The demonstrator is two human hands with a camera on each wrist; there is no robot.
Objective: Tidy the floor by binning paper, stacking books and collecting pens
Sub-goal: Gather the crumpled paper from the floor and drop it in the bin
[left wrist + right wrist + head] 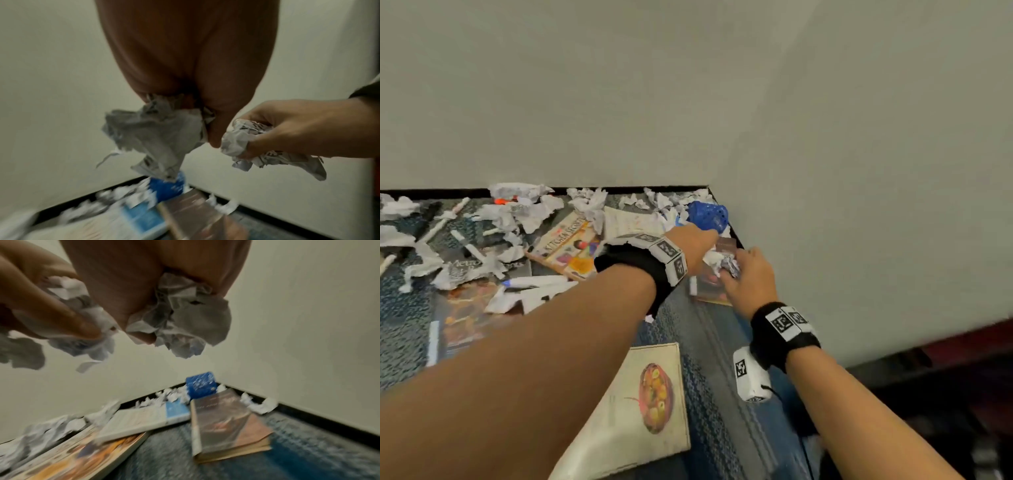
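Both hands hover close together over the corner of the carpet. My left hand (710,240) grips a wad of crumpled paper (152,134). Beside it, my right hand (736,269) grips a second crumpled wad (180,316). A blue perforated bin (709,214) stands in the corner just beyond the hands, also seen blurred below them as the blue bin (202,384). A brown book (226,421) lies on the floor under the hands. Several crumpled papers (589,202) and white pens (534,281) are strewn to the left, along with a cookery book (571,245).
Pale walls meet at the corner, with a black skirting (585,189) at floor level. A cream book with a bowl picture (640,411) lies on the blue carpet (715,342) near me. More books and magazines lie under the litter at left. Dark furniture (928,377) sits at right.
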